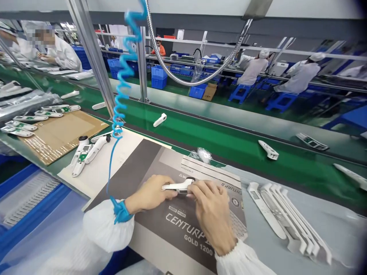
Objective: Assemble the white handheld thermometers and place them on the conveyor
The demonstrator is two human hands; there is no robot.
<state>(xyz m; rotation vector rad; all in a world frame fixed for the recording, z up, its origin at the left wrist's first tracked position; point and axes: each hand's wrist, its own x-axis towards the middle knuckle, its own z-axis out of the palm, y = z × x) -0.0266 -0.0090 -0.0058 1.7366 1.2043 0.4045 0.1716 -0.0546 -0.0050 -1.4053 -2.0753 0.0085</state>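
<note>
Over a dark grey printed cardboard sheet (172,233), my left hand (153,193) and my right hand (212,206) hold one white handheld infrared thermometer (177,186) between them. My left fingers pinch its narrow end. At the black-tipped head, my right fingers are closed on it and partly hide it. A blue band with a coiled blue cord (122,210) is around my left wrist. Left of the sheet lie several partly assembled thermometers (86,152) with green circuit boards showing. To the right, white housing shells (289,217) lie side by side.
Beyond the bench runs a green conveyor belt (195,133) with scattered white parts. Metal posts (91,57) and a hanging flexible metal hose (183,81) stand before me. Circuit-board halves lie on brown cardboard (63,130). Several co-workers sit at other benches.
</note>
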